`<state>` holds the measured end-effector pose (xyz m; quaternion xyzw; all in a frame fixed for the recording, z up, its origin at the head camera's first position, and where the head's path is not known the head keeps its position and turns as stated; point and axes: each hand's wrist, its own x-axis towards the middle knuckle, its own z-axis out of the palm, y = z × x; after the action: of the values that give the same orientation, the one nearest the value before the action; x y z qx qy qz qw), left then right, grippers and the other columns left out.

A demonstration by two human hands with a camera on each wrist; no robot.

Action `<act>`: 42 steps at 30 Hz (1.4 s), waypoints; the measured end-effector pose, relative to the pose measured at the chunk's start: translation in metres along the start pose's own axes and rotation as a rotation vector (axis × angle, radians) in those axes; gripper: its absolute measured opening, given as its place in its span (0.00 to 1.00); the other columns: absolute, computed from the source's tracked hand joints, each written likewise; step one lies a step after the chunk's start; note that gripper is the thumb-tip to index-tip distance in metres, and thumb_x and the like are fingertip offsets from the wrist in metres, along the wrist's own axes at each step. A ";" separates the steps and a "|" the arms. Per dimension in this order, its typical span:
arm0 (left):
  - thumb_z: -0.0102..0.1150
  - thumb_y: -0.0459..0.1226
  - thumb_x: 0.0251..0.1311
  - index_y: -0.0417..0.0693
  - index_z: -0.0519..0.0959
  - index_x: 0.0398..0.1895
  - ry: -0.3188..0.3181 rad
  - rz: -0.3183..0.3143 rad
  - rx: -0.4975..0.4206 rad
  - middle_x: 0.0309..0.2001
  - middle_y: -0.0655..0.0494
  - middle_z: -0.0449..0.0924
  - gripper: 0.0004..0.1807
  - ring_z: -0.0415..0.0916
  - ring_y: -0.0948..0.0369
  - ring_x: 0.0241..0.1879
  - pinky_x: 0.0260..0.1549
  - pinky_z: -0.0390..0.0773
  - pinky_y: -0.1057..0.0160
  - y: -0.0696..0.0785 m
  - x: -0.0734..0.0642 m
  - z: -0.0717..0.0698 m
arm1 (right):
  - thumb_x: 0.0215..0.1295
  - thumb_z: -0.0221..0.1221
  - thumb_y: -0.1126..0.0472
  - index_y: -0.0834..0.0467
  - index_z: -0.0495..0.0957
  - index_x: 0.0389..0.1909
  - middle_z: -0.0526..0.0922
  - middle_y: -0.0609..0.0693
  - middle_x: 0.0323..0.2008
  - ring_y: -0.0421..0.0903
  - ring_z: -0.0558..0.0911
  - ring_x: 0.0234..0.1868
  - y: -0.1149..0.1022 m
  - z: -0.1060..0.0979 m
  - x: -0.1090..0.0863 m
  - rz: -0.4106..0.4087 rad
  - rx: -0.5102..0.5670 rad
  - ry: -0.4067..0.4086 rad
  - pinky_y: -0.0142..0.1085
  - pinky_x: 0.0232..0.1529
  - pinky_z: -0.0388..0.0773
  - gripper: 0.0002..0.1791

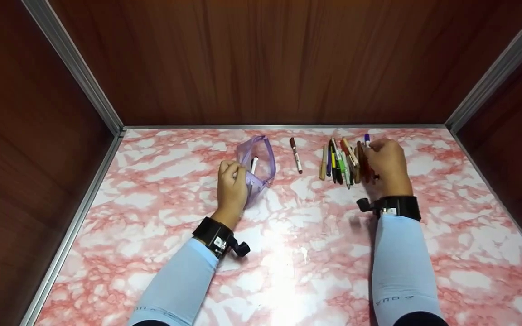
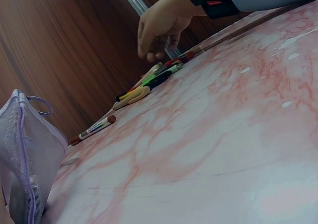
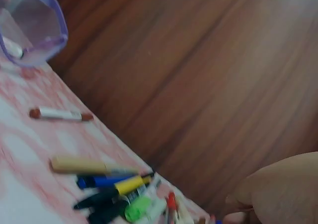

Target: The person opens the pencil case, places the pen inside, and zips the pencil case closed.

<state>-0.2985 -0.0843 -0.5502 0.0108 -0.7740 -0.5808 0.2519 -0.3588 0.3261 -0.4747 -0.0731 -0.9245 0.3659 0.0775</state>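
My left hand [image 1: 233, 183] grips the near left edge of a purple mesh zip pouch [image 1: 261, 188], whose mouth gapes toward the right. Inside the pouch lies a white marker [image 1: 254, 165] with a dark end. At the right end of a row of pens, my right hand [image 1: 387, 160] pinches a white marker with a blue cap [image 1: 367, 137]; the hand hides most of its barrel. In the left wrist view the right hand [image 2: 161, 28] is over the pens, fingers pointing down. Only part of the right hand [image 3: 283, 191] shows in the right wrist view.
Several pens and markers [image 1: 342, 164] lie bunched beside the right hand, a tan pen [image 1: 323, 163] at their left end. A white marker with brown ends [image 1: 296, 156] lies alone between pouch and bunch. Wood-grain panels [image 1: 270, 63] enclose the pink marbled table [image 1: 315, 271].
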 end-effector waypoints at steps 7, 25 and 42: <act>0.58 0.36 0.77 0.42 0.90 0.38 -0.001 -0.008 -0.004 0.48 0.48 0.76 0.12 0.77 0.52 0.55 0.60 0.79 0.54 -0.001 -0.001 -0.001 | 0.81 0.56 0.55 0.69 0.81 0.69 0.87 0.72 0.58 0.67 0.86 0.56 0.019 -0.003 -0.004 0.100 -0.027 0.056 0.60 0.60 0.81 0.26; 0.58 0.35 0.76 0.39 0.89 0.38 0.002 0.003 -0.003 0.47 0.46 0.75 0.12 0.76 0.51 0.55 0.59 0.77 0.55 0.001 -0.001 0.000 | 0.81 0.57 0.52 0.68 0.79 0.74 0.84 0.71 0.70 0.72 0.83 0.69 0.029 -0.004 -0.005 0.218 -0.125 -0.017 0.66 0.69 0.79 0.31; 0.58 0.34 0.76 0.38 0.89 0.38 0.007 0.008 -0.028 0.48 0.45 0.76 0.12 0.77 0.50 0.55 0.61 0.78 0.55 0.002 -0.001 0.000 | 0.76 0.63 0.53 0.66 0.89 0.47 0.91 0.65 0.47 0.63 0.87 0.47 0.033 -0.002 -0.005 0.208 -0.099 0.019 0.47 0.40 0.77 0.18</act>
<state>-0.2974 -0.0834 -0.5489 0.0062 -0.7649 -0.5905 0.2573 -0.3509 0.3498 -0.4964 -0.1761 -0.9280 0.3253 0.0443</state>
